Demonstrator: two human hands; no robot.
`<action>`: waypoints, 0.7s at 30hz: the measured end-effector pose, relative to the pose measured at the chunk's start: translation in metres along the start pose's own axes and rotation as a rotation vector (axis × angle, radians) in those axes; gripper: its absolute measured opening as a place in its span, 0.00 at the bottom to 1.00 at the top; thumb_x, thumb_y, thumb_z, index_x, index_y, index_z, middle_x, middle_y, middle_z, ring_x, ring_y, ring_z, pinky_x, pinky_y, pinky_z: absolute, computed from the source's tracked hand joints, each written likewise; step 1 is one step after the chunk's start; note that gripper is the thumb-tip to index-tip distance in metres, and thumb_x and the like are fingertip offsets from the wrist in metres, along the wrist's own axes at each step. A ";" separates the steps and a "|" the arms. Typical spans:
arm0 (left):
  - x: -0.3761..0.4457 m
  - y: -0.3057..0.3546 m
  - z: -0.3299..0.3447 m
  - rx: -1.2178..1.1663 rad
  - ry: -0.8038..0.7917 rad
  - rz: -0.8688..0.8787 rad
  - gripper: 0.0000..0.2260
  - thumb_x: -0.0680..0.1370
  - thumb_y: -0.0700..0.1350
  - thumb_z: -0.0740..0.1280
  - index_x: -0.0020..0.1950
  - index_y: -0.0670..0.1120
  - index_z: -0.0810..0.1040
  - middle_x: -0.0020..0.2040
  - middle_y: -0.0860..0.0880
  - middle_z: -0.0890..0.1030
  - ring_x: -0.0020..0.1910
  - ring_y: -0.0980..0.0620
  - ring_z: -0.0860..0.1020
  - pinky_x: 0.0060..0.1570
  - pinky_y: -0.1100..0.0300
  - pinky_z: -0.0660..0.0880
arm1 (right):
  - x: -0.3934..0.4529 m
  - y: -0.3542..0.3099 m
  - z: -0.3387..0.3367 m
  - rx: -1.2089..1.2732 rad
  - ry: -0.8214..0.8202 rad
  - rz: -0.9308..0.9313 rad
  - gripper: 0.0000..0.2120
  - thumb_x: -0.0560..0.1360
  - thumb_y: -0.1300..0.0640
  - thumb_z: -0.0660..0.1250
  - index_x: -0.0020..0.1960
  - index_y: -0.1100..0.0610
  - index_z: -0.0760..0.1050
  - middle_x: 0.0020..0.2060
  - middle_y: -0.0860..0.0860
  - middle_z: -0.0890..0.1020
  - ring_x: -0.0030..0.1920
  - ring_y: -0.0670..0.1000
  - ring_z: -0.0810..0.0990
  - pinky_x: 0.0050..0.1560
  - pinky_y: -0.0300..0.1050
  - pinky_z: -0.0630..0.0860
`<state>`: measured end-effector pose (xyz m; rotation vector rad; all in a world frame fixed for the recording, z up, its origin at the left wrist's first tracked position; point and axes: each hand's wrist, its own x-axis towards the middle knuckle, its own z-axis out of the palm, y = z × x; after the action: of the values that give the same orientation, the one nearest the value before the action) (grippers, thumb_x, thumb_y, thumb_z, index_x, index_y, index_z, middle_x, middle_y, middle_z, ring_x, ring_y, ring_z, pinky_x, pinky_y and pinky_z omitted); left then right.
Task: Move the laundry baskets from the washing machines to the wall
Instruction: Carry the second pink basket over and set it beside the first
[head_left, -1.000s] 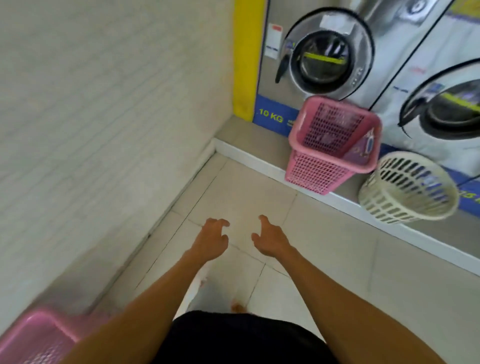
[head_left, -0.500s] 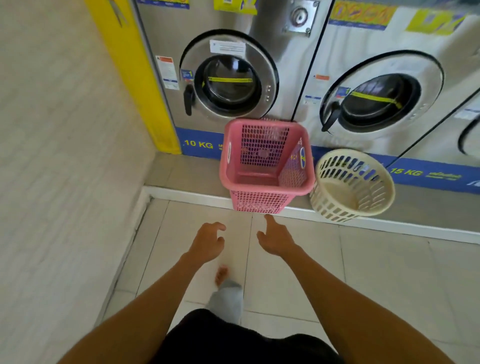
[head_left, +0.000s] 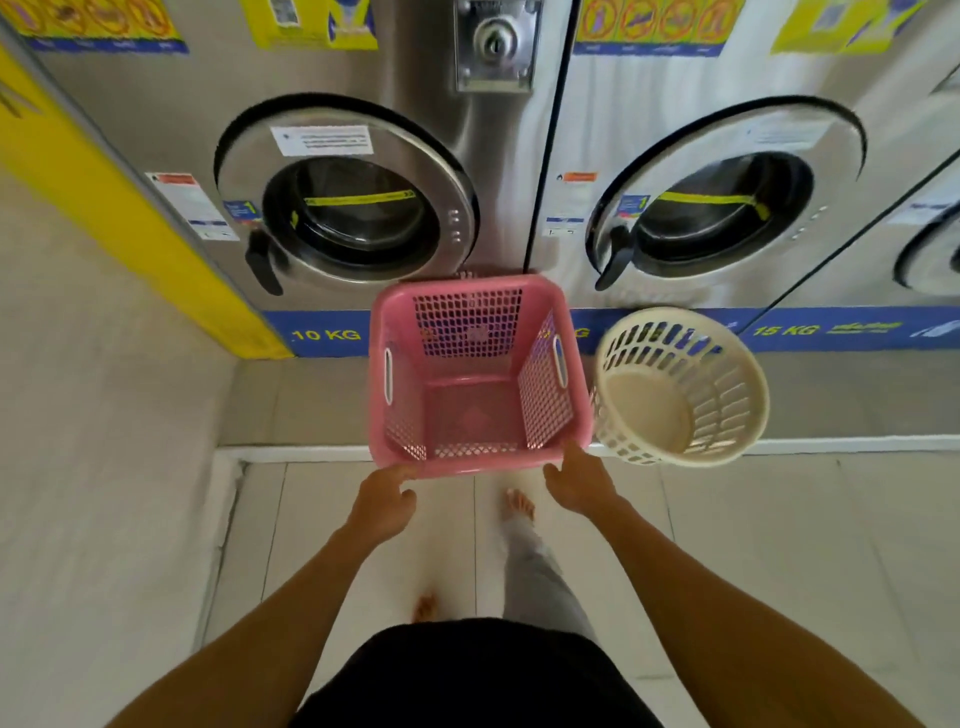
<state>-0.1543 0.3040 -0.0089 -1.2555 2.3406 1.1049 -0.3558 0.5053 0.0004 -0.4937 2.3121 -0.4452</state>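
Bright, even light; glare on the steel machine fronts (head_left: 498, 171); wide-angle bending and blur toward edges

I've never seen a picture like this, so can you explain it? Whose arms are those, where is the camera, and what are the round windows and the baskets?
The camera sits on a person's head, looking down, so you see their own arms. The round windows are doors of washing machines. In front of them, on a raised step, stand an empty pink basket and a round cream basket, side by side. The left hand and right hand touch the pink basket's near rim, about to take it. Nothing is lifted yet.
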 end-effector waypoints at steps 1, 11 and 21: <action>0.010 0.005 -0.002 -0.003 0.030 -0.005 0.17 0.75 0.37 0.64 0.62 0.46 0.80 0.62 0.46 0.81 0.61 0.46 0.78 0.59 0.59 0.70 | 0.015 0.000 -0.008 0.011 0.002 0.004 0.19 0.83 0.54 0.60 0.71 0.58 0.66 0.59 0.58 0.82 0.50 0.55 0.84 0.45 0.43 0.78; 0.102 0.048 -0.018 -0.053 0.085 -0.220 0.15 0.77 0.46 0.66 0.64 0.48 0.79 0.63 0.44 0.81 0.61 0.41 0.79 0.62 0.53 0.73 | 0.143 -0.004 -0.059 -0.083 -0.013 0.080 0.27 0.79 0.53 0.62 0.75 0.57 0.61 0.65 0.61 0.76 0.66 0.65 0.75 0.64 0.61 0.75; 0.190 0.032 -0.010 0.065 0.274 -0.287 0.35 0.75 0.35 0.63 0.79 0.53 0.56 0.66 0.33 0.69 0.64 0.32 0.68 0.62 0.39 0.71 | 0.221 0.001 -0.047 -0.061 0.122 0.064 0.34 0.81 0.49 0.57 0.81 0.45 0.44 0.72 0.60 0.71 0.68 0.69 0.72 0.66 0.70 0.70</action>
<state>-0.2909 0.1938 -0.0895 -1.7461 2.2594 0.8011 -0.5371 0.4106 -0.0959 -0.4306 2.4570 -0.3846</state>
